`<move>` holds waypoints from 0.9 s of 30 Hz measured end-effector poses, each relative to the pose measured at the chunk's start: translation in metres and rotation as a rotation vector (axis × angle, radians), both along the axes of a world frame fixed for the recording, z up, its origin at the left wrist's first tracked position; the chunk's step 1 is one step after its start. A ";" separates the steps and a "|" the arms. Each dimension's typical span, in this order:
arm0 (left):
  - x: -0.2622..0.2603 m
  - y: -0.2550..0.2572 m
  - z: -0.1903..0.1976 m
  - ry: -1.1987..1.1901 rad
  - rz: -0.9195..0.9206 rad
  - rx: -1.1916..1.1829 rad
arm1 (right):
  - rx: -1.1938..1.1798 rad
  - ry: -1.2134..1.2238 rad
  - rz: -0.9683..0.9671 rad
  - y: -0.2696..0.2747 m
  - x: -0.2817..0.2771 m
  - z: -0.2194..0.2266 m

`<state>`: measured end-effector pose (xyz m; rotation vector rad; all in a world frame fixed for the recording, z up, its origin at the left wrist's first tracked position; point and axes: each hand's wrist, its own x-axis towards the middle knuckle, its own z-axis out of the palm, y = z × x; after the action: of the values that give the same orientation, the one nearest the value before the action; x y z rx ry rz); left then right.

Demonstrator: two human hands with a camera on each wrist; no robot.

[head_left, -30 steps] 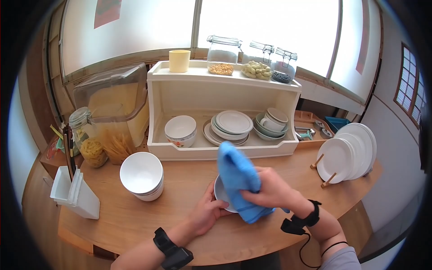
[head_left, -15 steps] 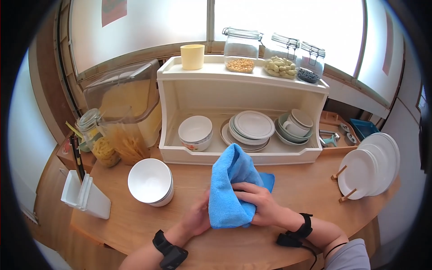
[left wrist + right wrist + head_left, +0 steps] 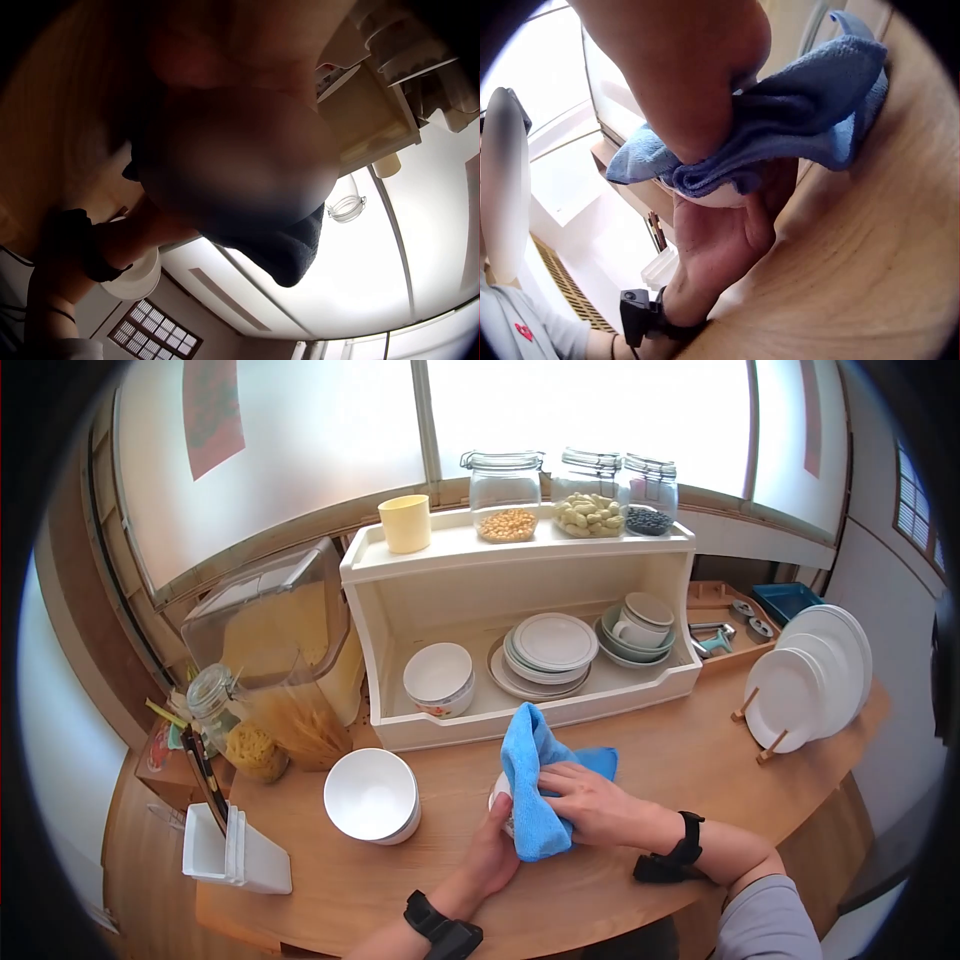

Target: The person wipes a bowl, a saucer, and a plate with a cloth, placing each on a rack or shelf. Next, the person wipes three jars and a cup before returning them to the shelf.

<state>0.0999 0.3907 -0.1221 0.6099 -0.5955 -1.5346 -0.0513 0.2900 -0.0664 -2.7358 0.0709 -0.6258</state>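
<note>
A white bowl (image 3: 499,790), mostly covered by a blue cloth (image 3: 537,810), is held above the front of the table. My left hand (image 3: 492,852) grips the bowl from the left and below, its thumb at the rim. Bunched in my right hand (image 3: 597,806), the cloth is pressed to the bowl's right side and inside. In the right wrist view the cloth (image 3: 802,112) drapes over the bowl (image 3: 718,197), and the left palm (image 3: 718,251) supports it. The bowl's underside (image 3: 240,157) looks dark and blurred in the left wrist view.
Stacked white bowls (image 3: 371,795) stand left of my hands, beside a white utensil holder (image 3: 262,857). Behind is a cream shelf (image 3: 540,722) with bowls, plates and a cup, jars on top. White plates (image 3: 786,700) stand in a wooden rack at the right; pasta containers (image 3: 300,720) are back left.
The cloth has swung from high over the bowl down around it, and my right hand has moved with it. My left hand keeps hold of the bowl. The head view has shifted.
</note>
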 end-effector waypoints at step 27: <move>-0.025 0.011 0.024 -0.137 -0.194 -0.231 | 0.228 0.185 0.059 0.048 -0.063 0.011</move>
<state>0.0745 0.4019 -0.0985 0.4931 -0.9453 -1.5832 -0.1148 0.3383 -0.0550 -2.5563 0.0978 -0.3250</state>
